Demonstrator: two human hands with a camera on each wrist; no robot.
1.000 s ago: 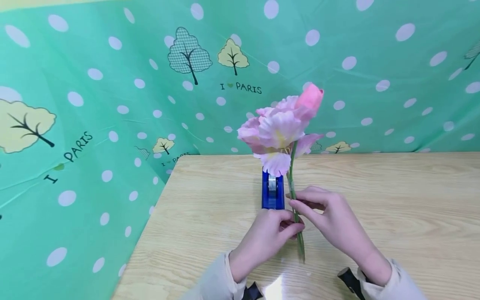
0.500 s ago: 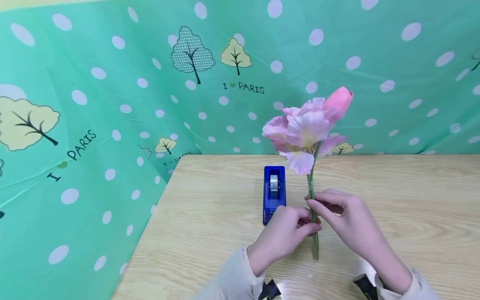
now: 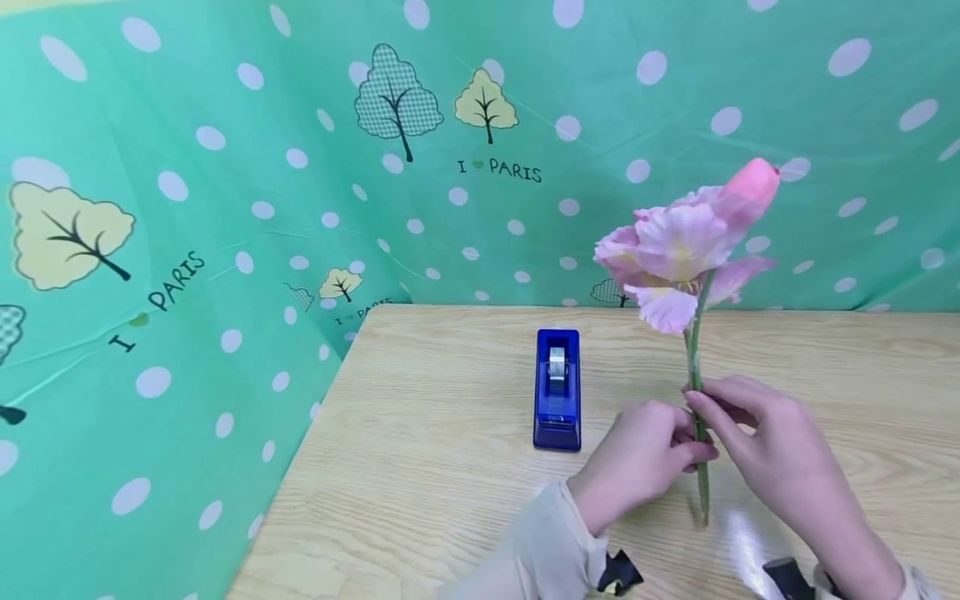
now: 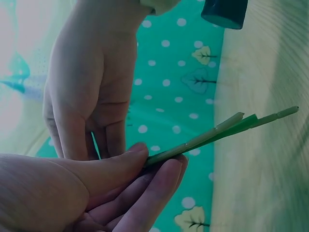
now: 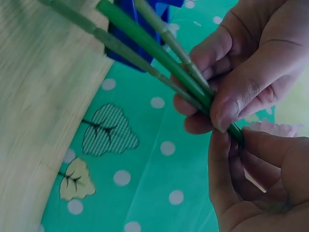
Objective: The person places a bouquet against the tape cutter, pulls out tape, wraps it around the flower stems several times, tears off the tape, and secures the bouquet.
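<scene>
A small bunch of flowers that look artificial stands upright between my hands in the head view: pale pink ruffled blooms [image 3: 678, 242] and one pink tulip bud [image 3: 753, 183]. My left hand [image 3: 637, 454] pinches the green stems [image 3: 703, 492] between thumb and fingers, low down. Just above it, my right hand [image 3: 780, 446] pinches the same stems with thumb and fingertips. Three stem ends [image 5: 169, 65] fan apart below the grip in the right wrist view. The left wrist view shows their cut tips [image 4: 287, 112] at uneven lengths. Something clear and shiny, perhaps tape, wraps the stems above my right hand.
A blue tape dispenser [image 3: 557, 429] with a roll of tape stands on the wooden table [image 3: 405, 433], left of the flowers. Behind and to the left hangs a green dotted cloth [image 3: 442, 242] with printed trees. Black camera mounts sit at both wrists.
Both hands and the flowers have moved right in the head view, away from the tape dispenser, which is now fully uncovered. The head view has shifted slightly. Both hands keep their hold.
</scene>
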